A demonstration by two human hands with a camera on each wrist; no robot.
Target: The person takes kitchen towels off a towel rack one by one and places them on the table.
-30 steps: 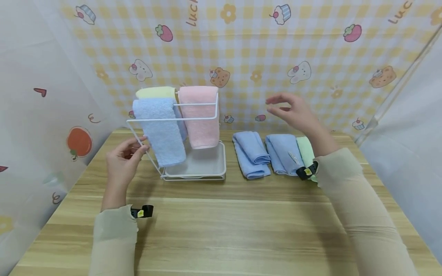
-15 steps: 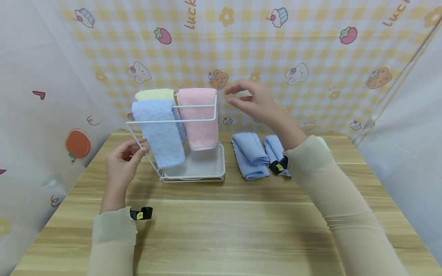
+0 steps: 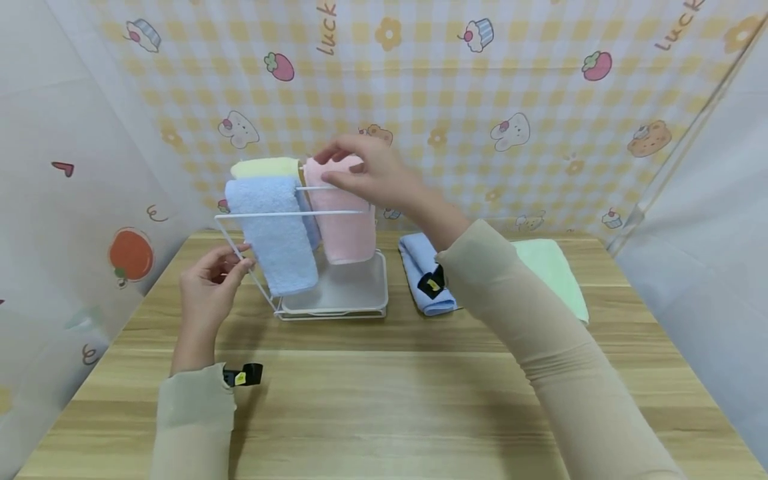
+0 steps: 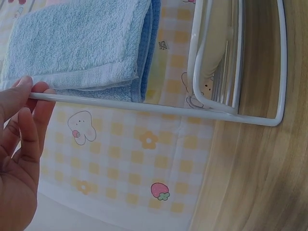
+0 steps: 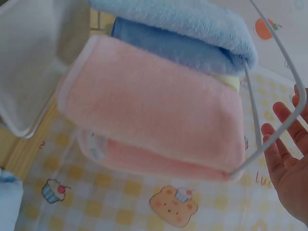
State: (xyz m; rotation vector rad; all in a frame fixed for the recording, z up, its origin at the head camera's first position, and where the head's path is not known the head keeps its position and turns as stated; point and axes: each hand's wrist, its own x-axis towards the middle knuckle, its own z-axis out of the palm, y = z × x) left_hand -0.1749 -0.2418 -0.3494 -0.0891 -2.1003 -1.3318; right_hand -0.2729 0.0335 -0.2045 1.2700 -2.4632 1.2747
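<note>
When looking across the wood-grain table (image 3: 384, 407), find a slim white wire rack (image 4: 144, 106) just right of the left hand (image 3: 210, 281) and, at its top corner, near the right hand (image 3: 377, 172). Note a shallow, round-cornered tray (image 3: 354, 285), fluffy blue towel (image 3: 279, 237) and soft pink towel (image 3: 347, 240), both folded and draped. Pinching the rack's left side between left thumb and fingers; crooking the right loosely, fingers parted, contact with the wire unclear.

One rack (image 3: 264, 215) bears three towels (image 3: 279, 243), one tray (image 3: 354, 287).
</note>
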